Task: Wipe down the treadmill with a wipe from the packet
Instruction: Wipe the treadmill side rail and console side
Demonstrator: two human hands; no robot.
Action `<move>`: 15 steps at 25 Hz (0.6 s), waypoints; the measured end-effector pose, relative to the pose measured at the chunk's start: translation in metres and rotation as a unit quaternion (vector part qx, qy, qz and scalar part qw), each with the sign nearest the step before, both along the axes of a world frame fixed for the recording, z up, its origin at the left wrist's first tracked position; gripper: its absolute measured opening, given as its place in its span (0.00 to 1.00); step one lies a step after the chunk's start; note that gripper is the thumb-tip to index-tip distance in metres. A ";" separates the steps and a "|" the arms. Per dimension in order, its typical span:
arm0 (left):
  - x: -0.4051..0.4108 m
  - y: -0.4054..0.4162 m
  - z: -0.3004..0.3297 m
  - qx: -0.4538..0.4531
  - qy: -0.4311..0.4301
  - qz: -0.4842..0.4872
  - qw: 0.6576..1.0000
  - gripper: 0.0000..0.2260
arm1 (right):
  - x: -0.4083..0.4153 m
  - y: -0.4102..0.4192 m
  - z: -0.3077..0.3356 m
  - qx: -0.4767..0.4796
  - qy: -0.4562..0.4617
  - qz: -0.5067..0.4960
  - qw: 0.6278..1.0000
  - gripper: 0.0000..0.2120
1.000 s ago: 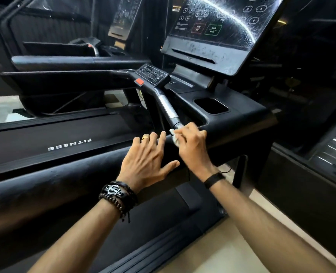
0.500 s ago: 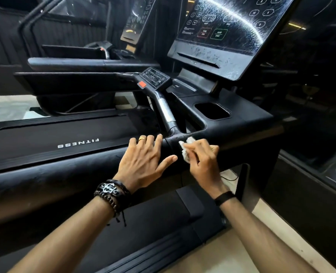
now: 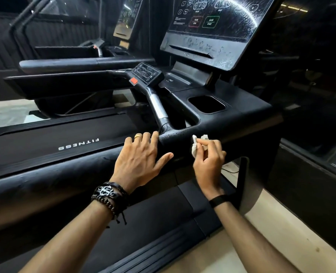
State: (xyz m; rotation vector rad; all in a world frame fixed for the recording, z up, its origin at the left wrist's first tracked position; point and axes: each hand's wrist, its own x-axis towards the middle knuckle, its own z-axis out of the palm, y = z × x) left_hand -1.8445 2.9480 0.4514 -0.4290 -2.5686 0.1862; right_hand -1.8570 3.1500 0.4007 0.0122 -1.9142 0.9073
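We had brought the wipe off the handlebar post and onto the side rail.

Our right hand (image 3: 208, 160) pinched the crumpled white wipe (image 3: 195, 146) in curled fingers against the black side rail (image 3: 45, 186) of the treadmill (image 3: 242, 115), to the right of where it had rubbed the base of the silver grip (image 3: 159, 107) a second before. Our left hand (image 3: 141, 160) stayed flat on the rail, fingers spread and holding nothing. Whether the wipe actually touched the rail was hard to tell in the dim light.
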 end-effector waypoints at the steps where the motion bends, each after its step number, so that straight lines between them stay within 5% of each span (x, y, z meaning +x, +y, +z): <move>1: 0.000 0.000 0.000 -0.002 0.000 0.003 1.000 0.37 | 0.007 -0.011 -0.005 0.008 -0.002 0.008 1.000 0.05; 5: 0.000 0.000 0.000 -0.006 -0.001 0.007 1.000 0.37 | 0.025 -0.015 -0.027 0.117 0.024 0.084 0.989 0.04; 9: 0.000 0.000 0.000 0.001 0.001 0.007 1.000 0.37 | 0.008 -0.002 -0.020 -0.073 0.022 0.000 0.997 0.03; 15: 0.002 0.002 0.001 0.003 0.004 0.009 1.000 0.36 | 0.039 -0.026 -0.060 -0.030 0.003 0.103 0.994 0.02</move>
